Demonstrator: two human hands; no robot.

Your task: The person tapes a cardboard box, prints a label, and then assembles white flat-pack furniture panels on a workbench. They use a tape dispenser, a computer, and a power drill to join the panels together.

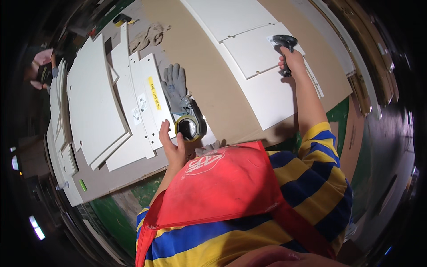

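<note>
My right hand [292,61] is wrapped round the handle of a black handheld barcode scanner [285,41]. The scanner head is over a white panel [249,53], where a small printed label [271,41] shows partly beneath it. That panel lies on longer white boards. My left hand [174,150] holds nothing, with thumb and forefinger apart, by the near end of a narrow white board [153,118]. Close beside its fingertips is a roll of tape [187,127] in a dispenser. Beyond the tape lies a grey work glove [175,84].
White panels [95,98] are stacked on the left of the cardboard-covered table [209,75]. A yellow printed strip [154,92] marks one board. A crumpled cloth glove [149,36] lies at the back, a green object [83,185] near the left edge. Another person [43,66] stands far left.
</note>
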